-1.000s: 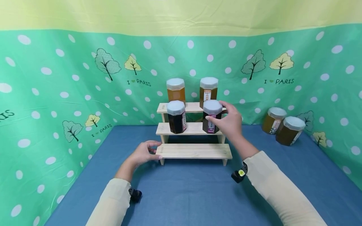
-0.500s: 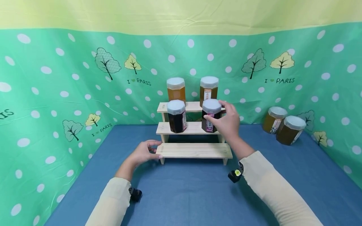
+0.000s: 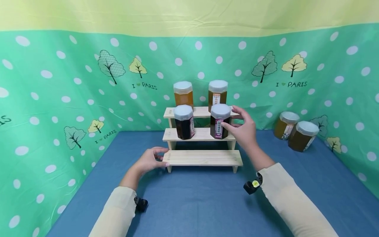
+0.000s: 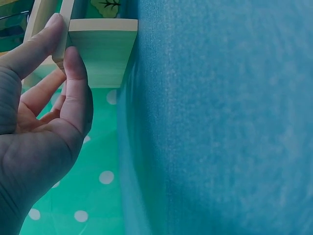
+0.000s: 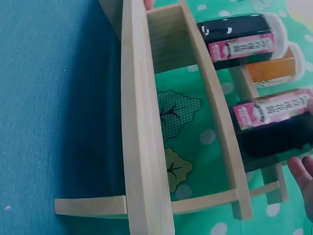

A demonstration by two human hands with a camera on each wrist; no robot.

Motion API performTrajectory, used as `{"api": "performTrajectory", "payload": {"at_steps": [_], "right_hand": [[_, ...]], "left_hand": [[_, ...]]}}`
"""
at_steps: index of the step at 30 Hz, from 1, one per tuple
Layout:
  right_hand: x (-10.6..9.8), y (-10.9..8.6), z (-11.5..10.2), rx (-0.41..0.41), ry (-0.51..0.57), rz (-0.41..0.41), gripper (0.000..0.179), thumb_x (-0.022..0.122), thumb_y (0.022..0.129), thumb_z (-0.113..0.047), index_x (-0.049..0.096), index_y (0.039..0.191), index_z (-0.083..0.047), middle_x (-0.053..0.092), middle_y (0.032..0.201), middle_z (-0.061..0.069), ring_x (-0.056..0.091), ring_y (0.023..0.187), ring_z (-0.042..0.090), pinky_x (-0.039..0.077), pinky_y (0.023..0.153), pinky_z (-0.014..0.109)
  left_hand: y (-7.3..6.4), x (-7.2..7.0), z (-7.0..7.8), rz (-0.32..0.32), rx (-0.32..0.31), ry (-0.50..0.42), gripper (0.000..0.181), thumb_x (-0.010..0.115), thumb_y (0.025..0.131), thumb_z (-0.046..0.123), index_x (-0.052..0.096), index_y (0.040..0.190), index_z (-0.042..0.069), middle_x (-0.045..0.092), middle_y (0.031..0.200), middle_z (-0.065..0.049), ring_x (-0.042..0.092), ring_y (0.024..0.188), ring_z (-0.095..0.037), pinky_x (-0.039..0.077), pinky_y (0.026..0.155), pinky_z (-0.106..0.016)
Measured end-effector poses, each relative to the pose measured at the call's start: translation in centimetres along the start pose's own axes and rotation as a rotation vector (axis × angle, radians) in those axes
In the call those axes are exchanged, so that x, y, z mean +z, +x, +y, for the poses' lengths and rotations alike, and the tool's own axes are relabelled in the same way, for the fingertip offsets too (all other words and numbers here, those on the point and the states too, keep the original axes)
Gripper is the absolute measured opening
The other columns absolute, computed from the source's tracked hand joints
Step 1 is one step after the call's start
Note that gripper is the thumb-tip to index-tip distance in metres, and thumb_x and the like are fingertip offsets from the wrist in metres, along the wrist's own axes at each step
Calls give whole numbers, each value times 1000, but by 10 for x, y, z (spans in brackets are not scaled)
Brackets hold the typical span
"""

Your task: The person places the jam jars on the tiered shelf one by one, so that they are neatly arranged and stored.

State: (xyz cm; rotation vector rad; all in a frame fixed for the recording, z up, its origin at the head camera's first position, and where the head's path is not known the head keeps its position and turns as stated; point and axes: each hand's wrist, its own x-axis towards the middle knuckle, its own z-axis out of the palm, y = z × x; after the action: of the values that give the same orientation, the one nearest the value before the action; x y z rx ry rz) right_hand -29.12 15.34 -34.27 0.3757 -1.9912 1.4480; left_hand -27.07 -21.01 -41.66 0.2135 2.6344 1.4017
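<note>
A three-step wooden display rack point(image 3: 202, 158) stands on the blue cloth. My left hand point(image 3: 150, 161) grips the left end of its lowest step; in the left wrist view its thumb and fingers point(image 4: 76, 93) lie at the board's end. A dark jar point(image 3: 220, 121) with a pink label stands upright on the right of the middle step. My right hand point(image 3: 244, 128) is spread around that jar's right side, thumb in front of it and fingers loosened beside the lid. Another dark jar point(image 3: 184, 123) stands on the left of the same step.
On the top step stand an amber jar point(image 3: 183, 95) and a brown jar point(image 3: 218, 93). Two more jars, a brown one point(image 3: 286, 125) and a darker one point(image 3: 303, 136), sit on the cloth at the right. A green dotted curtain point(image 3: 201, 59) hangs behind.
The dark jar in my right hand shifted slightly left on the middle step. My right hand has since loosened and drawn a little to the right. The left hand keeps its place.
</note>
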Motion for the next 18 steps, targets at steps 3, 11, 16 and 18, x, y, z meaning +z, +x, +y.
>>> {"api": "performTrajectory", "payload": {"at_steps": [3,11,16,18], "right_hand": [[-6,-2,-2,6,10,-5,60,85,77,-14,60,131,-6,61,124,13,62,103,27,55,78,35],[-21,-9,-9,28,58,-61,48,81,80,-9,62,123,0,62,119,14,60,100,27,53,77,24],[-35,-14,-9,10,118,-109,45,79,80,-2,62,122,2,56,120,10,58,102,27,53,82,26],[-40,-15,-10,2,134,-120,45,79,80,0,62,122,2,55,120,7,58,102,25,52,82,24]], "left_hand": [[0,-1,-1,-2,6,-3,59,84,77,9,62,131,5,51,139,-15,56,98,-25,51,78,-35],[0,-1,-1,-3,14,1,58,83,78,9,61,132,4,50,139,-16,56,98,-25,50,80,-35],[-1,-1,0,-1,16,1,59,84,77,10,62,131,4,50,139,-16,56,98,-25,51,79,-35],[-2,0,0,-1,18,1,59,84,77,10,62,131,4,51,139,-17,56,97,-25,51,77,-35]]}}
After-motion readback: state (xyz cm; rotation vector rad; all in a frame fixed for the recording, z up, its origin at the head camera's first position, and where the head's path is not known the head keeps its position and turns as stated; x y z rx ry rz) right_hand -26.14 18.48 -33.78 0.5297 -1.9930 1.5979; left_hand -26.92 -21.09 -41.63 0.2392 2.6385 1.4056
